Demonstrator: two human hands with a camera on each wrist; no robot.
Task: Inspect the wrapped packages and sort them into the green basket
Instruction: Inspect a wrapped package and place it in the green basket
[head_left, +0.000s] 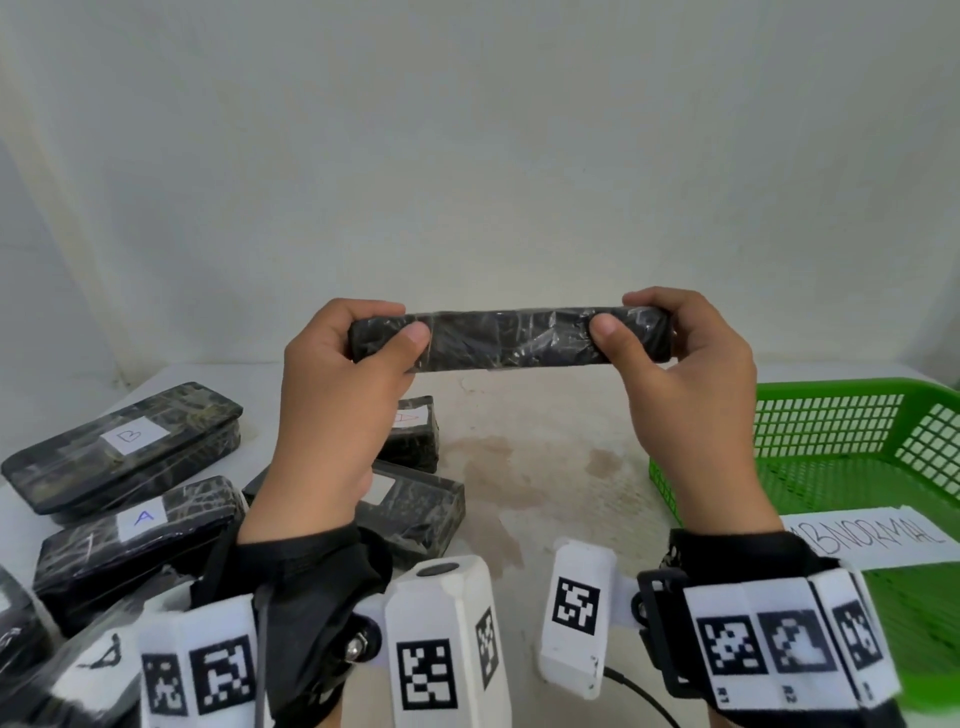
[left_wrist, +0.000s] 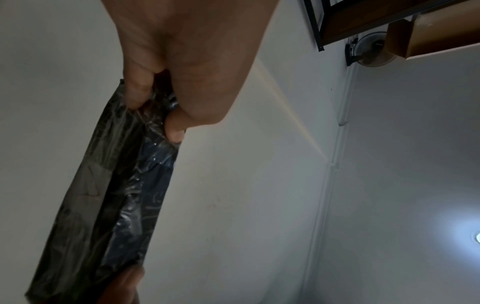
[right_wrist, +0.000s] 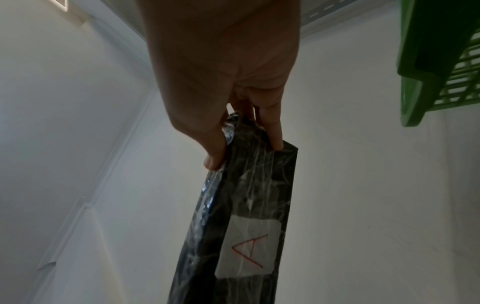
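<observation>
One wrapped package (head_left: 511, 338) is pinched endwise by left hand (head_left: 337, 395) and right hand (head_left: 691, 395); green basket (head_left: 831, 415), at 3 o'clock, looks unfilled; several packages (head_left: 124, 447) wait at 9 o'clock.

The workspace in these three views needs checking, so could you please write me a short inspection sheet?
Surface: pale stained tabletop.
Job's things: black film-wrapped package held level in the air, its white label with a red A facing away; green mesh plastic basket at right, a paper sign reading ABNORMAL on it.
Clutter: more black wrapped packages at left, labelled A or B.
Grippers: left hand and right hand each grip one end.
Cables: thin black lead.
Surroundings: plain white wall.
</observation>
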